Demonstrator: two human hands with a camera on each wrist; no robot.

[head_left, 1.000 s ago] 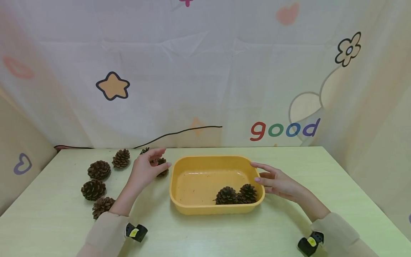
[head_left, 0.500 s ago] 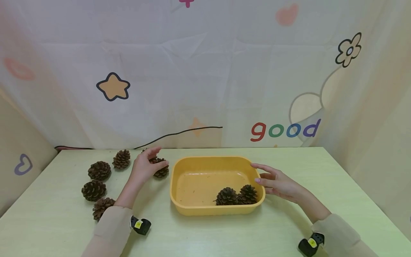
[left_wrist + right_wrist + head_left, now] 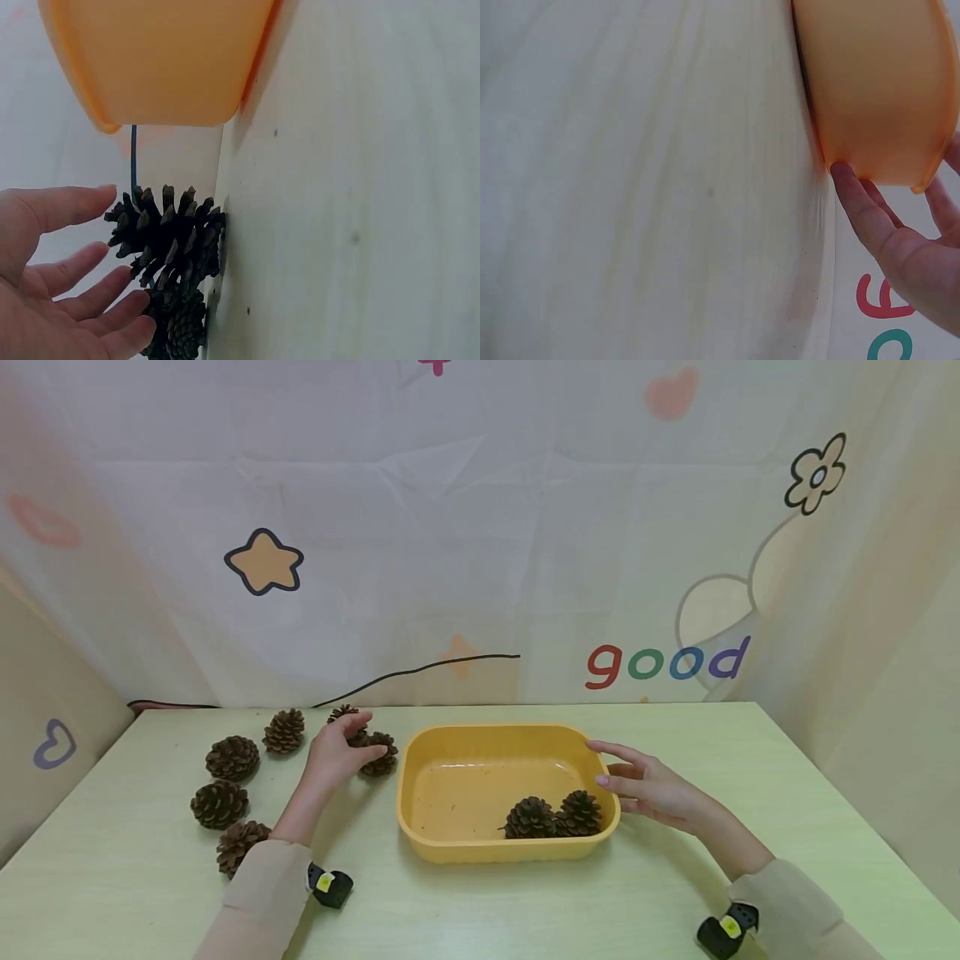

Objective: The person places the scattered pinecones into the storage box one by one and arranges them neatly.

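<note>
In the head view, my left hand [image 3: 335, 756] is beside two brown pine cones at the back of the table. The nearer pine cone [image 3: 380, 754] is next to the thumb; the other pine cone [image 3: 342, 713] is partly hidden behind the fingers. The left wrist view shows the spread fingers close to a pine cone [image 3: 172, 232]; whether they touch it, I cannot tell. Against the right end of a yellow plastic bin [image 3: 495, 852] rests my right hand [image 3: 656, 789], fingers nearly straight at its rim and outer wall. Two pine cones [image 3: 529, 817] lie inside the bin's front right corner.
Several more pine cones [image 3: 232, 757] form a loose curve on the left of the pale table [image 3: 480, 910]; one [image 3: 240, 846] is partly behind the left forearm. A printed curtain [image 3: 450, 543] hangs behind the table's back edge. Each wrist wears a small black camera [image 3: 330, 888].
My left hand has drawn slightly left and down, its thumb now in front of the nearer pine cone, which has shifted a little. The right hand and bin stay put.
</note>
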